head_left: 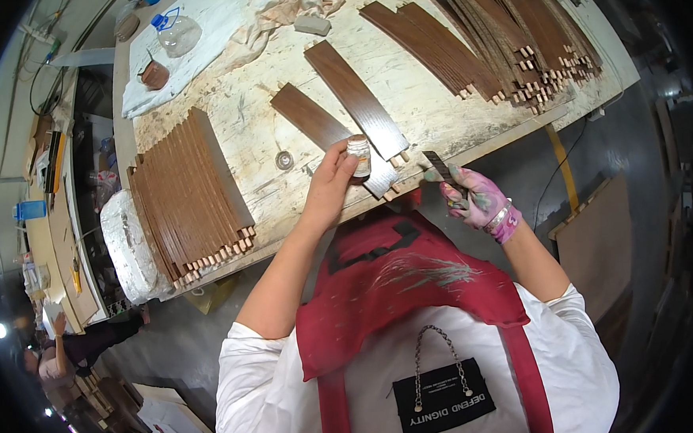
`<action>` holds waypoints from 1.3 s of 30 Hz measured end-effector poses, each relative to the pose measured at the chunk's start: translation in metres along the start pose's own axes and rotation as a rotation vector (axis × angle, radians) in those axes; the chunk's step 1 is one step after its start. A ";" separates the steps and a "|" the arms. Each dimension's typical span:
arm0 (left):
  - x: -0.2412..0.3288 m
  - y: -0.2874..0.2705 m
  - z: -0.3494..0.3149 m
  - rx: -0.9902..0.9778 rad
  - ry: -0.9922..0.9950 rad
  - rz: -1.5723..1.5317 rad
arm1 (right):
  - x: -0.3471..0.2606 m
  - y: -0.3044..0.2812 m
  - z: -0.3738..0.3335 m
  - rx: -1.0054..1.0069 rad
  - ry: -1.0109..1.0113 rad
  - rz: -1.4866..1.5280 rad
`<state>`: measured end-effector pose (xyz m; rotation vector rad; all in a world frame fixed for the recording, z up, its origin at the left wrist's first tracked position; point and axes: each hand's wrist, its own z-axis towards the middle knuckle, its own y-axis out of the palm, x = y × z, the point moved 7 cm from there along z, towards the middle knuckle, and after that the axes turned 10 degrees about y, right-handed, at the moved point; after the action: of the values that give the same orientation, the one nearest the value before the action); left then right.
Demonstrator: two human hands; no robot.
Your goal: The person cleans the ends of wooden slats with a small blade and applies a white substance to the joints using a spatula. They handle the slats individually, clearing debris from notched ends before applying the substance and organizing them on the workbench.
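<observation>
My left hand point(333, 184), bare, is closed around a small jar point(360, 158) with a pale label and a dark bottom. It is above the near end of a brown wooden slat point(305, 117) lying on the worktable. Beside it lies a second brown slat point(355, 97), its near end shiny and fitted with light dowel pegs. Past the table's near edge, my right hand point(479, 199), in a stained pink glove, grips a dark, flat, narrow tool point(438, 165); its exact kind is unclear. A small round metal piece point(283, 160) rests left of my left hand.
A row of pegged slats point(191, 198) stands at the table's left, beside a white wrapped block point(130, 245). More slats point(526, 31) are piled at far right. A jug point(178, 35), brown cup point(153, 74), crumpled cloth point(271, 15) and grey block point(312, 25) lie farther back. Another person point(58, 365) is at lower left.
</observation>
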<state>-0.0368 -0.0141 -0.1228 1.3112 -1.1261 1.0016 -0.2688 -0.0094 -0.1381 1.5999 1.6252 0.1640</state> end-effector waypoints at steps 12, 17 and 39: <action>0.003 -0.004 -0.002 -0.010 -0.115 -0.054 | -0.020 -0.016 -0.019 0.426 -0.303 -0.664; 0.004 -0.005 0.000 0.004 -0.141 -0.037 | -0.007 -0.005 -0.020 0.416 -0.358 -0.828; 0.020 0.011 0.016 -0.056 -0.131 0.090 | -0.019 0.026 -0.012 0.607 -0.426 -1.527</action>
<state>-0.0448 -0.0315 -0.1016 1.3063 -1.3135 0.9530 -0.2596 -0.0158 -0.1060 0.2902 2.1487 -1.4300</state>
